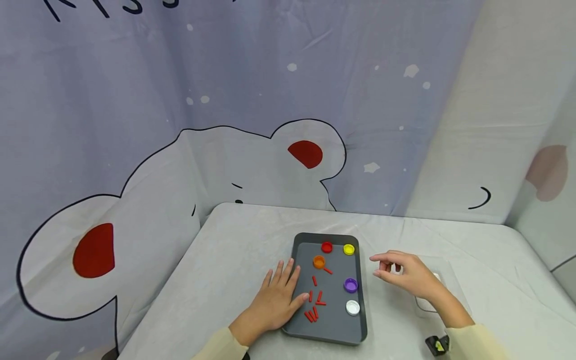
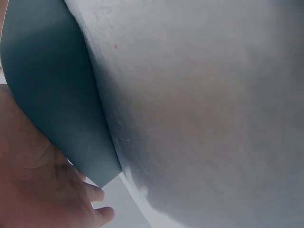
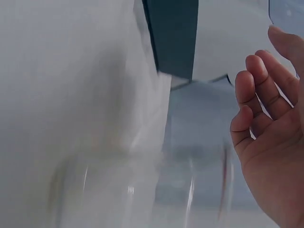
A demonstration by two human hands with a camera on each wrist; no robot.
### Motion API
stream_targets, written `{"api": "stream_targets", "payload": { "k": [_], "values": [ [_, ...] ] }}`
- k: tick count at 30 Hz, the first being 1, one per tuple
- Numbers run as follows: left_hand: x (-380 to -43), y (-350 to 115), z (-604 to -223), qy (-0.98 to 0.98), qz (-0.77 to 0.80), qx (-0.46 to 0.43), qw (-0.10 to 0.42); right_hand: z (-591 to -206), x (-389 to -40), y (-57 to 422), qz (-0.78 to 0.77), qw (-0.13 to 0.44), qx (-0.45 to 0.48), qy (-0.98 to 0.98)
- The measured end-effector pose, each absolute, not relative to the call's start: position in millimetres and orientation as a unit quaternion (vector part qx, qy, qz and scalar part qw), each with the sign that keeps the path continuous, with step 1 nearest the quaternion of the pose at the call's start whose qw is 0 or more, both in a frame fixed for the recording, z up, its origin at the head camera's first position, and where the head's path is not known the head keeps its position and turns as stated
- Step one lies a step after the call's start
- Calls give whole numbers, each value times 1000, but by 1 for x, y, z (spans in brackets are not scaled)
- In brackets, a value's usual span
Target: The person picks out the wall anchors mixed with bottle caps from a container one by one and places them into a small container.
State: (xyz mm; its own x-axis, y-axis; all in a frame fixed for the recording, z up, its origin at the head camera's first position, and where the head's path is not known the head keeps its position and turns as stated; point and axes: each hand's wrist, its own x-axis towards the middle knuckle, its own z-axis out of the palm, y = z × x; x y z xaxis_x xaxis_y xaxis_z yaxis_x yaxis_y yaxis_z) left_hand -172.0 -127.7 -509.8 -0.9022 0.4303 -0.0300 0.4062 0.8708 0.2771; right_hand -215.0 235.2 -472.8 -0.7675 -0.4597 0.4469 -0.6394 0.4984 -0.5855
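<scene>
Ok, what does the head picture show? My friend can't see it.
A person's left hand, fingers spread, is at the left edge of a grey tray holding red sticks and five little round cups: red, yellow, orange, purple and white. The right hand is past the other edge, near a clear container. Behind is a cloth with a cartoon animal.

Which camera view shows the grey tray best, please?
The head view: it shows nearly all of the grey tray, partly covered by the left hand. Each wrist view shows only part of it, cut off at the upper edge.
</scene>
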Motion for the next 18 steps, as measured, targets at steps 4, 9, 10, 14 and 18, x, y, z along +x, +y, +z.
{"api": "stream_targets", "payload": {
  "k": [4,9,10,14,18],
  "values": [
    [-172,-127,-509,967,129,213,48,-476,-221,219,397,97,334,-849],
    [-171,-127,-509,968,124,212,43,-482,-228,197,402,70,350,-843],
    [-171,-127,-508,969,124,212,42,-482,-230,193,401,67,353,-842],
    [-171,-126,-508,968,127,213,38,-484,-232,177,404,36,359,-841],
    [-172,-126,-511,967,132,217,29,-486,-234,164,407,-3,357,-841]
  ]
}}
